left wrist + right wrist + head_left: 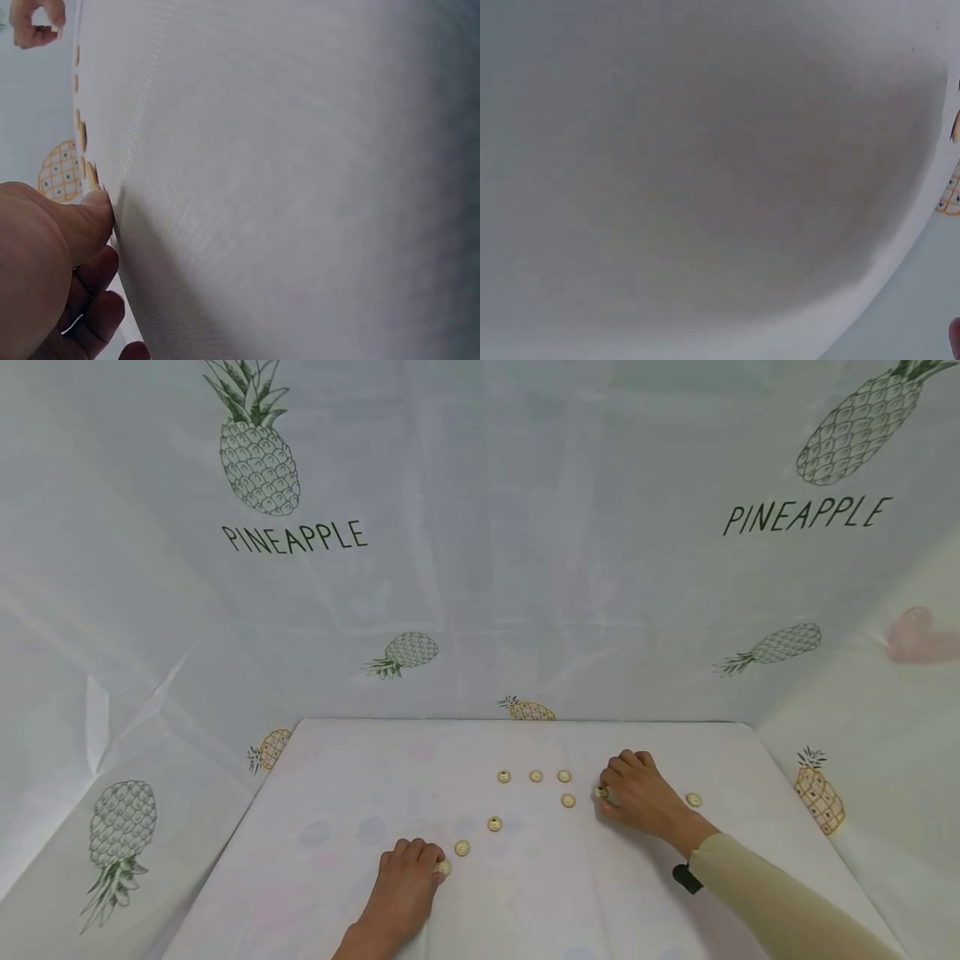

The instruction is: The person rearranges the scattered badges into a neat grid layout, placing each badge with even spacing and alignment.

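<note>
Near the front of the white table, my left hand [405, 885] pinches a small round cream disc [444, 867], button-like with a faint mark in its middle. The left wrist view shows the thumb [94, 217] low over the tabletop. Farther back on the right, my right hand [641, 795] holds a similar disc [602, 792] between thumb and fingers. Just up and right of the left hand lies another disc [462, 848], followed by one more [495, 824]. Left of the right hand sits a further disc [568, 801]. The right wrist view shows barely a fingertip [955, 341].
Along the back, three discs lie in a row, the middle one [536, 776] among them. A lone disc [693, 799] lies beyond the right wrist. The tabletop [337, 793] is bordered by a hanging white sheet [480, 568] printed with pineapples.
</note>
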Available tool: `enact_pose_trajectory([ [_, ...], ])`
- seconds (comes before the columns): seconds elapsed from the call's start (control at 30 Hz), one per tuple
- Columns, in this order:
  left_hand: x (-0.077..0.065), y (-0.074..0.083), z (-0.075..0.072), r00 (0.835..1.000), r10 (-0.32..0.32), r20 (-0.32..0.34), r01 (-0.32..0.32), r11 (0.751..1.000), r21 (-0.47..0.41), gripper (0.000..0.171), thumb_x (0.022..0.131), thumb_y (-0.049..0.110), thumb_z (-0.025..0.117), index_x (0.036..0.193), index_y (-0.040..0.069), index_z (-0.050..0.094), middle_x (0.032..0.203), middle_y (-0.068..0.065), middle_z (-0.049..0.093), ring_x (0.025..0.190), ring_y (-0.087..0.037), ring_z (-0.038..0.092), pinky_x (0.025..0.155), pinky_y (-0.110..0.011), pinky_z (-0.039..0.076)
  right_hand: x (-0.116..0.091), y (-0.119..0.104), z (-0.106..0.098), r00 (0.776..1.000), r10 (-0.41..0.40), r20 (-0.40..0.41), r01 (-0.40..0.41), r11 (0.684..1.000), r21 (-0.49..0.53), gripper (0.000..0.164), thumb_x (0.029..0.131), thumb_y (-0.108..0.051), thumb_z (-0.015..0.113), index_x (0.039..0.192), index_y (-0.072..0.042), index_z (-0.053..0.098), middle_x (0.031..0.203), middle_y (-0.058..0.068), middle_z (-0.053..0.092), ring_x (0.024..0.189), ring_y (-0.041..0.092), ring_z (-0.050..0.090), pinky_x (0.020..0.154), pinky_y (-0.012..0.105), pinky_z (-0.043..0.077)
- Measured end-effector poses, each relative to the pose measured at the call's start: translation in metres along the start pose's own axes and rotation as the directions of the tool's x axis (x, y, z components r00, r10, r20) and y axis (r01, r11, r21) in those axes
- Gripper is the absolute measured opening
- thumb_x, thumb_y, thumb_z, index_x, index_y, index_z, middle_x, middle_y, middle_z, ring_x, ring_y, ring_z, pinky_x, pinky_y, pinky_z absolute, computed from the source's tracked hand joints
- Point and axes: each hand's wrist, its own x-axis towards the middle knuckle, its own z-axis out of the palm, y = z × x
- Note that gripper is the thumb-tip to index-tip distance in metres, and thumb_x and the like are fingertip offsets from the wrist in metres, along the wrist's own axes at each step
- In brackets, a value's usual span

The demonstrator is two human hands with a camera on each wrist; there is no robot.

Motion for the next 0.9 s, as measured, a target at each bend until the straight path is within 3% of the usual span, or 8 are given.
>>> enact_pose_trajectory([
  [0.9,-0.001,0.000,0.001,1.000,0.004,-0.025,-0.005,1.000,-0.022,0.024,0.089,0.026,0.084,0.104,0.018,0.068,0.095,0.006,0.060,0.091,-0.014,0.051,0.079,-0.040,0.044,0.039,-0.044,0.013,0.996,-0.058,0.064,0.055,0.997,0.046,0.019,0.089,-0.032,0.078,0.091,-0.015,0.070,0.093,-0.003,0.062,0.094,0.021,0.049,0.090,0.046,0.041],
])
